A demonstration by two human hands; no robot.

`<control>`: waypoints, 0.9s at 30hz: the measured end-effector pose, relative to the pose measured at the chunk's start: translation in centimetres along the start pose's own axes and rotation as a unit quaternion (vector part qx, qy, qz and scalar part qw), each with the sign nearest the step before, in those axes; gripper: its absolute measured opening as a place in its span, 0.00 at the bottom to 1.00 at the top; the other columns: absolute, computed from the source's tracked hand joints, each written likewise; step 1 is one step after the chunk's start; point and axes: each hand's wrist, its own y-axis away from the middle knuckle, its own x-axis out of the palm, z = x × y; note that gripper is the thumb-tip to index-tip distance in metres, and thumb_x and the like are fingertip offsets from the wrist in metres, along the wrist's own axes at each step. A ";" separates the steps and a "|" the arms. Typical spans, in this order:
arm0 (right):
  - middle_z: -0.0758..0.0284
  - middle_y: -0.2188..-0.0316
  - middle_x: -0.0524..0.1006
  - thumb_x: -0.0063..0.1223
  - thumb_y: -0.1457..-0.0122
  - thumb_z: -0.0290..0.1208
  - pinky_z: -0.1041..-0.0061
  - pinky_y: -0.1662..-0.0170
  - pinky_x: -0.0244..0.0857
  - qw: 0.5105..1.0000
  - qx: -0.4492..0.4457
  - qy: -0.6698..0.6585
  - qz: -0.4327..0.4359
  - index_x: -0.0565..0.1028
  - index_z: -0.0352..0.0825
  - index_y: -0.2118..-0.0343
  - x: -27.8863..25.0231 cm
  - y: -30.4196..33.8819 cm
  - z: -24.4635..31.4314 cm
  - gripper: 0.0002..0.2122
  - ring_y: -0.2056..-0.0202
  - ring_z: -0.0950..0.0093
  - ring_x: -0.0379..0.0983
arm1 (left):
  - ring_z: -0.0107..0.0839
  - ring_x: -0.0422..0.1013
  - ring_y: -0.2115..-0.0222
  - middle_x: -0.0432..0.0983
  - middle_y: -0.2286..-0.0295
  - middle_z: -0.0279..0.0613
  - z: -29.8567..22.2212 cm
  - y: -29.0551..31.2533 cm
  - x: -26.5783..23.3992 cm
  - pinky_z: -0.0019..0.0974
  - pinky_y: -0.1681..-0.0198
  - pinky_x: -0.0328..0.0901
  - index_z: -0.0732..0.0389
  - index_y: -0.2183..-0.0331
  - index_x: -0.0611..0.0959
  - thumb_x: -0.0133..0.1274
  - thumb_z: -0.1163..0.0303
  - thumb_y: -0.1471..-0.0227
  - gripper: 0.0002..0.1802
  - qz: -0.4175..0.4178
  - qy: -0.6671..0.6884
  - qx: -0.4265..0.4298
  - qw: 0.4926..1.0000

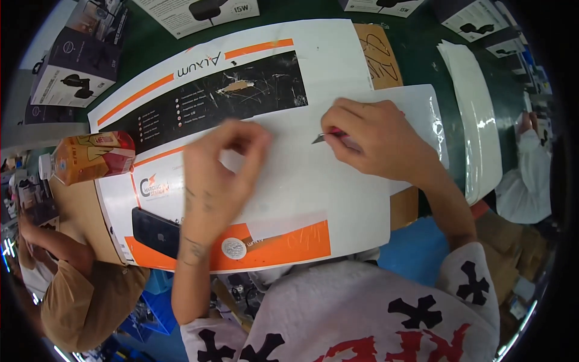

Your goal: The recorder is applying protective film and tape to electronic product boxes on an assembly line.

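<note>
My right hand (377, 139) is closed round a small craft knife (319, 139). Its pointed metal blade sticks out to the left past my fingers, and a bit of pink handle shows. To the left, my left hand (226, 169) hovers over the white sheet, thumb and forefinger curled together in a pinch. Motion blurs its fingertips, so anything held there cannot be made out. Under both hands lies a large white board (295, 187) with orange and black printing. A dark phone (155, 232) rests on it beside my left wrist.
A drink bottle (93, 158) with orange liquid lies at the left. Dark and white product boxes (75, 66) line the far side. White plastic sheets (476, 127) lie on the green table at right. Other people (90, 295) are at both sides.
</note>
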 end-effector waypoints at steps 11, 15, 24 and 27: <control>0.75 0.70 0.70 0.69 0.44 0.31 0.80 0.74 0.55 0.988 -0.078 0.065 -0.114 0.73 0.37 0.76 2.2 0.2 1.8 0.12 0.80 0.80 0.61 | 0.35 0.71 0.58 0.76 0.59 0.38 1.4 2.8 3.9 0.34 0.53 0.67 0.60 0.62 0.86 0.69 0.75 0.53 0.13 -0.016 -0.075 0.086 0.993; 0.76 0.69 0.71 0.70 0.45 0.32 0.81 0.74 0.54 0.991 -0.046 0.059 -0.107 0.73 0.38 0.78 1.2 0.5 -0.6 0.14 0.79 0.81 0.60 | 0.35 0.70 0.58 0.75 0.59 0.37 1.9 2.4 3.8 0.35 0.53 0.67 0.60 0.62 0.86 0.70 0.74 0.54 0.14 0.012 -0.115 0.119 0.986; 0.78 0.68 0.73 0.73 0.49 0.34 0.82 0.72 0.52 0.994 -0.015 0.073 -0.079 0.74 0.39 0.79 0.6 2.1 -1.8 0.14 0.78 0.83 0.61 | 0.33 0.69 0.61 0.76 0.61 0.37 1.6 2.2 4.5 0.37 0.54 0.67 0.60 0.57 0.84 0.72 0.73 0.56 0.21 0.014 -0.150 0.124 0.981; 0.78 0.68 0.72 0.74 0.50 0.35 0.82 0.70 0.52 0.995 -0.003 -0.060 -0.077 0.75 0.40 0.78 0.3 2.2 -1.3 0.13 0.77 0.83 0.61 | 0.32 0.71 0.61 0.78 0.62 0.38 1.5 2.5 4.5 0.38 0.52 0.67 0.60 0.52 0.80 0.72 0.76 0.56 0.28 0.012 -0.089 0.061 0.994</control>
